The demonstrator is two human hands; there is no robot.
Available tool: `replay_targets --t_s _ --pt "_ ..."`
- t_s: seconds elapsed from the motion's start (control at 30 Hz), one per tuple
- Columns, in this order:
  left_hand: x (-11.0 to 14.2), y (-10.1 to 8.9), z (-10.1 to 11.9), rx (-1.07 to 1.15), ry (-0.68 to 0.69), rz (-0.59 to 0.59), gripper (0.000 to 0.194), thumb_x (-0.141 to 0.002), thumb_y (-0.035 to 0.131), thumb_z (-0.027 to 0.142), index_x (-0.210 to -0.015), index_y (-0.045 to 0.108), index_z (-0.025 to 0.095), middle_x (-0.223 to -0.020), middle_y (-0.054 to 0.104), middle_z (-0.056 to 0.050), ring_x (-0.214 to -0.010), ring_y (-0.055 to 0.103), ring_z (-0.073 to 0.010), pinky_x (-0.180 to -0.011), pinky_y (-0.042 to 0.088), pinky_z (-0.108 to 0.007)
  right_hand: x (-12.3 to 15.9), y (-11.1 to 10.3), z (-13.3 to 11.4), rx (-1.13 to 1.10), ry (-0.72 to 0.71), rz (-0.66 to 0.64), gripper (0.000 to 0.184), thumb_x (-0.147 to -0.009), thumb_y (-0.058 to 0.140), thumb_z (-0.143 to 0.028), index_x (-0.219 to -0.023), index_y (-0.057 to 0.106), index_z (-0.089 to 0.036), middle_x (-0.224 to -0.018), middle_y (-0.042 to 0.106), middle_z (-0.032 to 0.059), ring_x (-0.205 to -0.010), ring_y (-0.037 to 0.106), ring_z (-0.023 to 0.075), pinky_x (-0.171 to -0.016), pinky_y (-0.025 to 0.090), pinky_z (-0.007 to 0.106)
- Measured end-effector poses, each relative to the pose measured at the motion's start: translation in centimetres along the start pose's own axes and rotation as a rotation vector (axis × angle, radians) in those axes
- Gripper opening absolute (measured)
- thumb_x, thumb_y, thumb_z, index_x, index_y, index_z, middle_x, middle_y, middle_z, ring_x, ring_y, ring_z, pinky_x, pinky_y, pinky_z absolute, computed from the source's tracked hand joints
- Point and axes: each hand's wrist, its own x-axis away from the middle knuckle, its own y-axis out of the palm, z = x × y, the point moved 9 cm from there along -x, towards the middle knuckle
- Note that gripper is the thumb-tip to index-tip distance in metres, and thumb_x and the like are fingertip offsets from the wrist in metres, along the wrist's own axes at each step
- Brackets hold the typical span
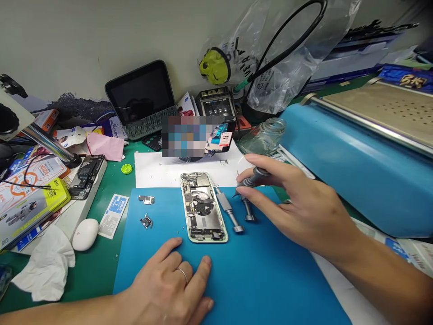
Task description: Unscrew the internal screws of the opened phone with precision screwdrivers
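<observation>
An opened phone (203,206) with its insides showing lies on a blue mat (264,280). My left hand (169,284) rests flat on the mat just below the phone, fingers spread, holding nothing. My right hand (294,203) is to the right of the phone, its fingers pinched round a grey screwdriver (252,179) whose tip points toward the phone. Two more screwdrivers (229,210) lie on the mat beside the phone. Small removed metal parts (146,199) lie at the mat's left.
A glass jar (265,135), a blue machine (365,167), a small dark screen (142,99) and a soldering station (216,104) stand behind. At the left lie a second opened phone (86,176), a white earbud case (84,234), tissue (47,271) and boxes.
</observation>
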Motion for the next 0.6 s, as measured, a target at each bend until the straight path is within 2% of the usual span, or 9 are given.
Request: replay_targets --t_s 0.27,0.6 --pt "-0.04 0.02 0.11 -0.031 0.012 -0.008 0.044 -0.111 0.031 0.031 -0.132 0.058 0.004 -0.076 0.067 -0.006 -0.063 0.061 -0.0197 -0.081 0.058 -0.043 0.17 0.07 -0.01 -0.016 0.001 -0.008 0.060 -0.096 0.066 -0.023 -0.150 0.043 -0.034 -0.132 0.071 0.0055 -0.096 0.078 0.0255 -0.084 0.065 0.041" --pt "-0.13 0.15 0.13 -0.025 0.013 -0.028 0.046 -0.112 0.027 0.031 -0.132 0.058 0.003 -0.077 0.067 -0.006 -0.063 0.061 -0.0201 -0.074 0.055 -0.041 -0.06 0.15 -0.35 -0.014 -0.030 -0.016 0.060 -0.097 0.065 -0.023 -0.151 0.042 -0.035 -0.134 0.070 0.0056 -0.100 0.077 0.0253 -0.088 0.065 0.043"
